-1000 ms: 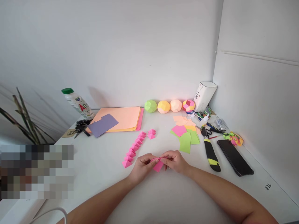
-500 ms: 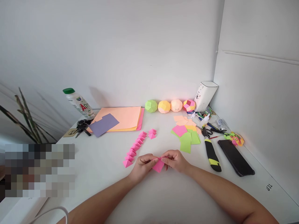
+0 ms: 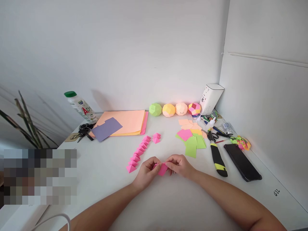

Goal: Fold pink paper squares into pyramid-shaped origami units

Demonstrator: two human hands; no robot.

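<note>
Both hands pinch one small pink folded paper piece low over the white table. My left hand grips its left end and my right hand grips its right end, fingers closed on it. To the left of the hands, a diagonal row of several folded pink paper pieces lies on the table, with two more pink pieces at its far end.
Loose pink, green and orange paper squares lie right of centre. Beyond them are a utility knife, a black phone, scissors and pens. Several paper balls, a white box, large paper sheets, keys and a bottle sit at the back.
The pink piece has been folded tighter between my fingers; its lower flap looks smaller. My hands stay in the same spot.
</note>
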